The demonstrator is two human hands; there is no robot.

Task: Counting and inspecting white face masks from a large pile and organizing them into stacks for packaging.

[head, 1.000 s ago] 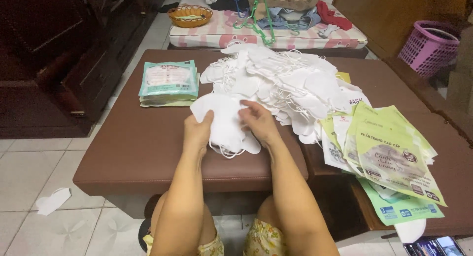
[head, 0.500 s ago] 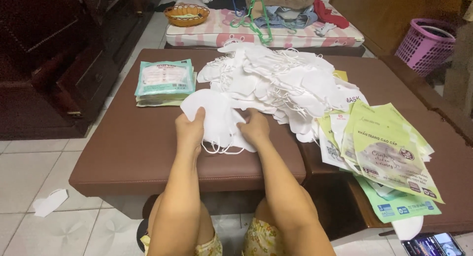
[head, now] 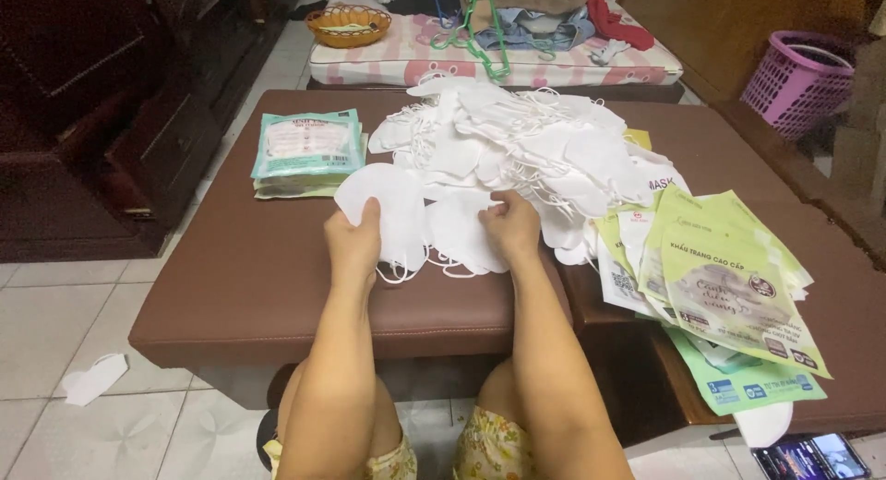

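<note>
The left hand point(head: 354, 243) is gripping one folded white mask point(head: 383, 212) at its near-left edge while the right hand point(head: 510, 224) is pinching a second mask point(head: 459, 237) just beside it, both lying flat on the brown desk point(head: 221, 286), long axes side to side

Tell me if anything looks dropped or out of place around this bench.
One white mask lies on the tiled floor left of the brown bench, apart from the pile of masks. Another white piece sits below the green pouches.
</note>
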